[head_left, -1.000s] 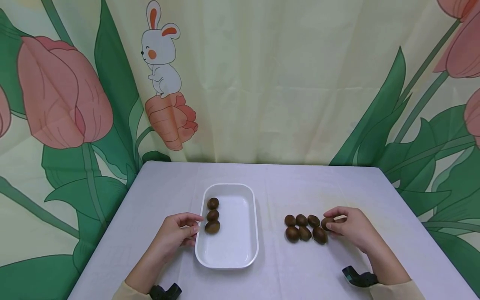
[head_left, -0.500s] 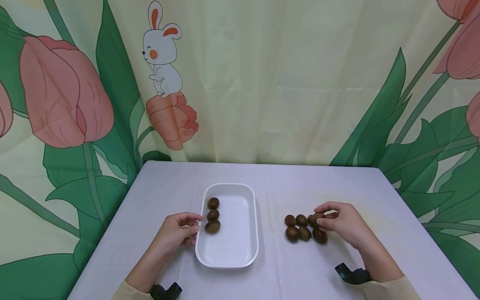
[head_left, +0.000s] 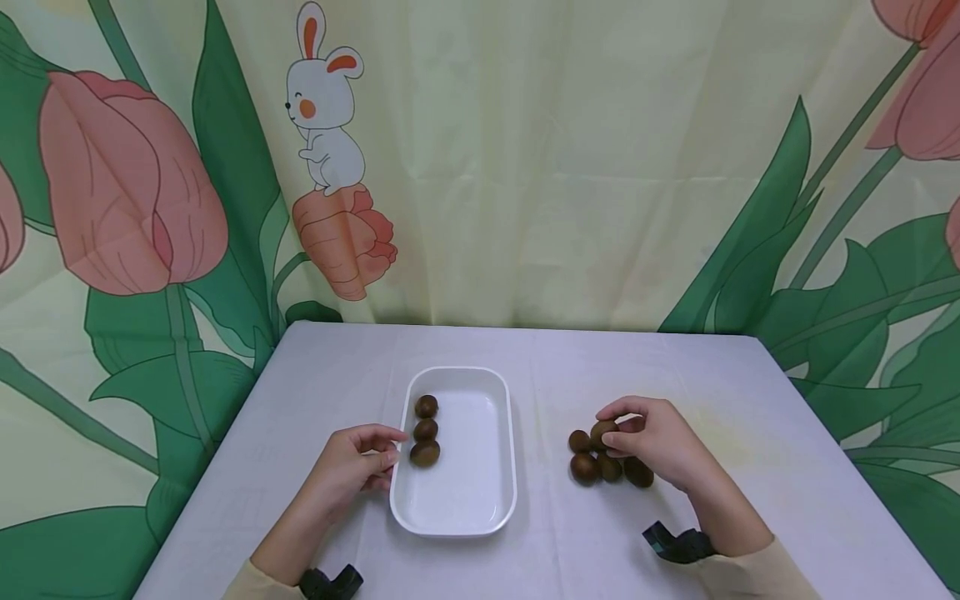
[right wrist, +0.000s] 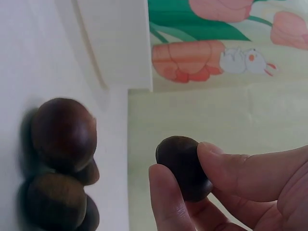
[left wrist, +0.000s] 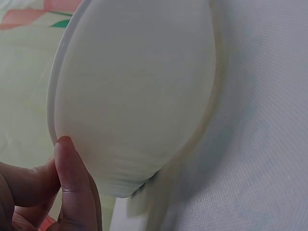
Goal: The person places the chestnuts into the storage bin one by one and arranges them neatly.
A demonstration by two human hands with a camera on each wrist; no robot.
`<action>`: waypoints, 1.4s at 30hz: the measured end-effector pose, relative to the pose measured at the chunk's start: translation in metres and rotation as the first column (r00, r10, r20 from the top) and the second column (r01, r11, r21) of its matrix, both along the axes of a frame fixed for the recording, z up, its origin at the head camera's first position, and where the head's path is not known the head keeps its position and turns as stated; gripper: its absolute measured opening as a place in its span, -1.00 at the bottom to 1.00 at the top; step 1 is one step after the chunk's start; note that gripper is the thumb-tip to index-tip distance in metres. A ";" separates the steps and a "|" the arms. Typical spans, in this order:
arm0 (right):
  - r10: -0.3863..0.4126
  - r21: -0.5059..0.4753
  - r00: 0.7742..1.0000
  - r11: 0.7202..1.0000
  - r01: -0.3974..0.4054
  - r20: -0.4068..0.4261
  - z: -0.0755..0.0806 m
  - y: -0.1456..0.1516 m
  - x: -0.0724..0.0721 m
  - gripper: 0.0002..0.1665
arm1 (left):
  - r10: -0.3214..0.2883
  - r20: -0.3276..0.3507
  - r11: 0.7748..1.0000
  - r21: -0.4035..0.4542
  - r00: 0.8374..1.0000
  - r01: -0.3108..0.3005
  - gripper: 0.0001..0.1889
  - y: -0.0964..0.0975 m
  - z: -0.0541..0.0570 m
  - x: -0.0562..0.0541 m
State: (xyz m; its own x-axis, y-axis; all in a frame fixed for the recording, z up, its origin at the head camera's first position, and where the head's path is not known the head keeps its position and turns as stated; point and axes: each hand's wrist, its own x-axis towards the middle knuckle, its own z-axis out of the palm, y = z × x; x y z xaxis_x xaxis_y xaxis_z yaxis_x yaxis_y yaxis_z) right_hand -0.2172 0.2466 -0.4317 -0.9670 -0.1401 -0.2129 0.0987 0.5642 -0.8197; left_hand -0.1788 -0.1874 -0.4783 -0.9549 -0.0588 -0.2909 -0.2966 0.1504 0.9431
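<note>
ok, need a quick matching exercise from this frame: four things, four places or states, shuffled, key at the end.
Things
1. left grip
2. row of three chestnuts
3. right grip
4. rabbit

Places or states
A. inside the white tray, toward its left side
B. printed on the curtain, on top of a carrot
C. holding the white tray's left edge
D. pinching a single chestnut

Pairs: 1-C, 2-A, 3-D, 4-B
</note>
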 end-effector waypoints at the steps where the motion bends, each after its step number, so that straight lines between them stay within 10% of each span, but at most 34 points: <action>1: 0.002 0.004 1.000 1.000 -0.002 0.001 0.001 -0.003 0.000 -0.67 | 0.000 0.001 1.000 0.002 1.000 0.000 -0.69 0.000 0.000 0.000; 42: 0.283 -0.148 0.958 0.947 -0.286 -0.042 0.007 -0.110 -0.012 -0.74 | -0.013 0.000 1.000 0.006 1.000 0.013 -0.70 0.000 0.000 0.001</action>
